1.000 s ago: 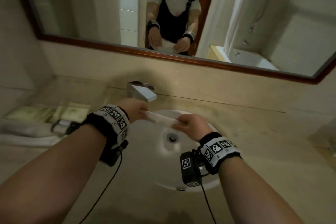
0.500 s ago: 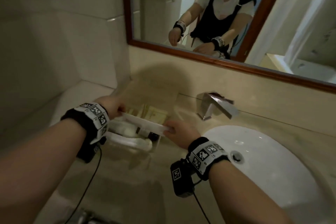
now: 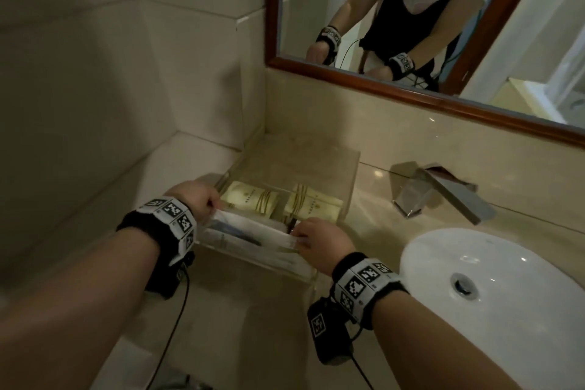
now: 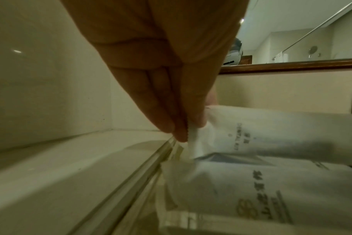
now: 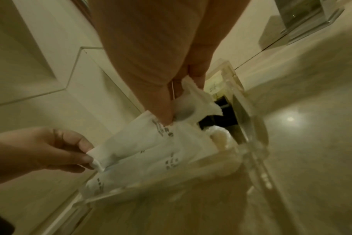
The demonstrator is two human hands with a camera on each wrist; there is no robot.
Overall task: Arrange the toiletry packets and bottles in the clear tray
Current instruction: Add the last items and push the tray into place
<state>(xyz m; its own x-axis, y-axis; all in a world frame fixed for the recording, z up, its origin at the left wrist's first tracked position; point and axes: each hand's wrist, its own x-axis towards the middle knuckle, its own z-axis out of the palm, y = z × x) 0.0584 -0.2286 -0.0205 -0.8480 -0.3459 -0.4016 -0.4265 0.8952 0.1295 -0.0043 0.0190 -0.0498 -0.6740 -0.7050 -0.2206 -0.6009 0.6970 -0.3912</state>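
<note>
A long white dental-kit packet hangs level just over the front of the clear tray. My left hand pinches its left end, and my right hand pinches its right end. The left wrist view shows my fingertips on the crimped edge of the packet, with another white packet lying under it inside the tray wall. Two cream packets lie at the tray's back. The right wrist view shows a dark item in the tray, partly hidden.
The tray stands on the beige counter in the corner by the tiled wall. A chrome faucet and a white sink lie to its right. A wood-framed mirror hangs above the backsplash.
Both hands carried the white packet from over the sink leftwards to the tray. It now hangs lower, just over the white packets at the tray's front.
</note>
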